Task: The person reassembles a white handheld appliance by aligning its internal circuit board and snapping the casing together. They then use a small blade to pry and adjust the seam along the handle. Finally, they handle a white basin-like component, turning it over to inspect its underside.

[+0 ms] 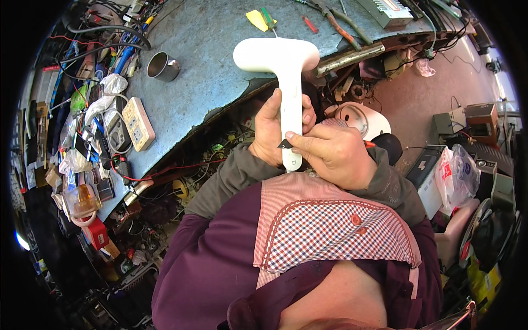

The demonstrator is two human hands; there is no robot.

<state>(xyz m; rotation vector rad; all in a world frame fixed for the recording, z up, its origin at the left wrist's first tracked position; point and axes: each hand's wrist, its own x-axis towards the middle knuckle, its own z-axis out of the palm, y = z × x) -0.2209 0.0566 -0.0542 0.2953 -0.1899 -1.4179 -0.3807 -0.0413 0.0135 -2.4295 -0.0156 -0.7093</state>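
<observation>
A white T-shaped handheld appliance (276, 55) is held upright in front of my chest, its wide rounded head pointing away from me. My left hand (265, 132) is wrapped around the handle, with the thumb along its left side and fingertips showing on the right. In my right hand (341, 153) a small black triangular pick (284, 144) is pinched between thumb and index finger. The pick lies against the lower part of the handle; whether its tip sits in a seam cannot be made out.
The blue workbench (203, 44) holds a metal cup (163, 67), a power strip (137, 124), a green-handled screwdriver (268, 18) and long-handled pliers (336, 27). Tools and cables crowd its left side. Clear plastic bags (458, 173) and boxes stand at right.
</observation>
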